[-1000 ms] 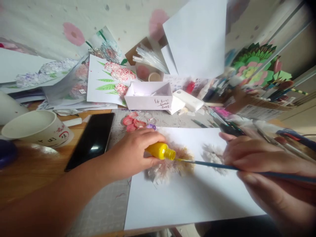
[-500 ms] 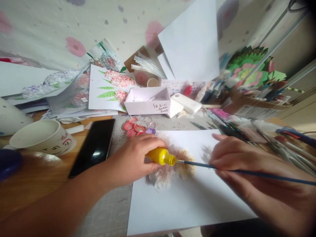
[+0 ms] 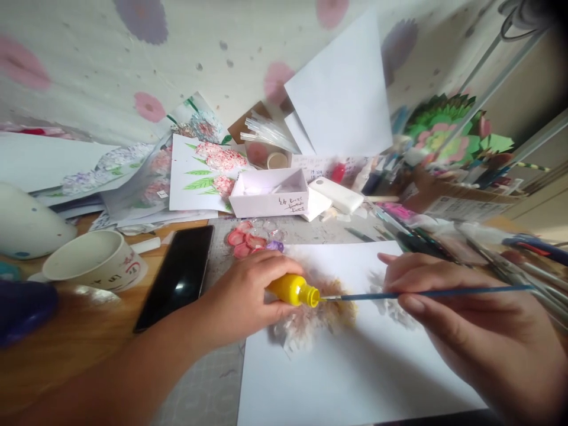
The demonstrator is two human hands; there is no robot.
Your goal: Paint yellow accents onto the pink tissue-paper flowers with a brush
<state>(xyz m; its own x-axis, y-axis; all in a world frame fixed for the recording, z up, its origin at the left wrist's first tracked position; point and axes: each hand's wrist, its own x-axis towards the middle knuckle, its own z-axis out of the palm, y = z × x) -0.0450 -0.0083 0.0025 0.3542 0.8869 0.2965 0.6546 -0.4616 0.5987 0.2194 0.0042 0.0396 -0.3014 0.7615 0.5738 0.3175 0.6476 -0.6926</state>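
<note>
Tipped on its side, a yellow paint bottle (image 3: 290,289) is gripped in my left hand (image 3: 248,290), its uncapped mouth facing right. My right hand (image 3: 470,319) pinches a thin blue paintbrush (image 3: 377,296) held level, with its tip at the bottle's mouth. Beneath them lies a white sheet of paper (image 3: 337,378) bearing raised, ruffled flowers. One flower (image 3: 341,307) is tinted yellow-brown; a whitish flower (image 3: 297,334) sits left of it, partly covered by my left hand. Another pale flower (image 3: 397,310) is partly behind my right hand.
A black phone (image 3: 177,278) and a white cup (image 3: 95,260) stand to the left. Red petal-shaped dishes (image 3: 246,239) lie beyond my left hand. Behind is a small white box (image 3: 268,201). Brushes and tools (image 3: 479,248) crowd the right side, before a cardboard box (image 3: 457,195).
The view has shifted slightly, so the scene sits lower and further right. The brush has turned closer to level, its tip drawn slightly out at the bottle's mouth.
</note>
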